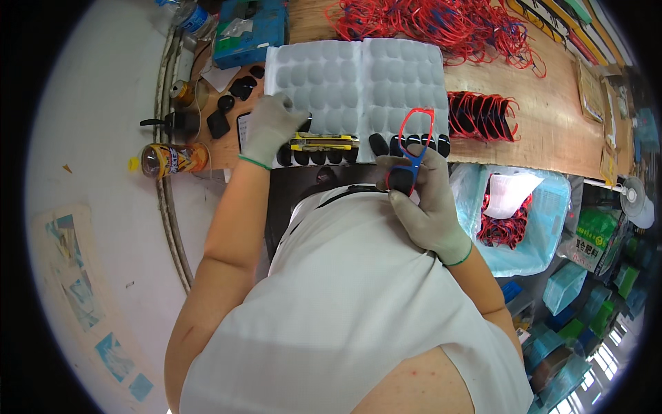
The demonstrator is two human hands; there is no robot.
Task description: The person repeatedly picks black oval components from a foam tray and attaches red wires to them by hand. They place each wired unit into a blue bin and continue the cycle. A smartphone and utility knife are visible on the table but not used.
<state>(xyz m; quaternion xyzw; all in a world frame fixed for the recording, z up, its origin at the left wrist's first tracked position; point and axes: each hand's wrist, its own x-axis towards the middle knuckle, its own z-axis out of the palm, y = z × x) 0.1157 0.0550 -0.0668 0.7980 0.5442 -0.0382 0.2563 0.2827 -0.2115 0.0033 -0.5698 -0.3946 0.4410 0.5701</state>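
Note:
Both my hands wear pale grey gloves with green cuffs. My right hand (431, 207) grips an eyeglass frame (418, 148) of red and blue plastic, held upright in front of my waist. A dark lens (400, 181) fills its lower rim, while the upper rim is see-through. My left hand (274, 127) is at the left edge of a white moulded tray (317, 52), its fingertips closed on a dark lens (305, 123). Rows of dark lenses (317, 156) sit in the tray's nearest pockets. Across the left rows lies a yellow and black flat tool (324, 142).
A row of red glasses (483, 116) stands right of the tray, with a tangled heap of red frames (441, 24) behind. A blue bin (545, 228) holds more. A drink bottle (174, 160), a can (182, 92), loose lenses (218, 124) and a blue crate (249, 34) are at left.

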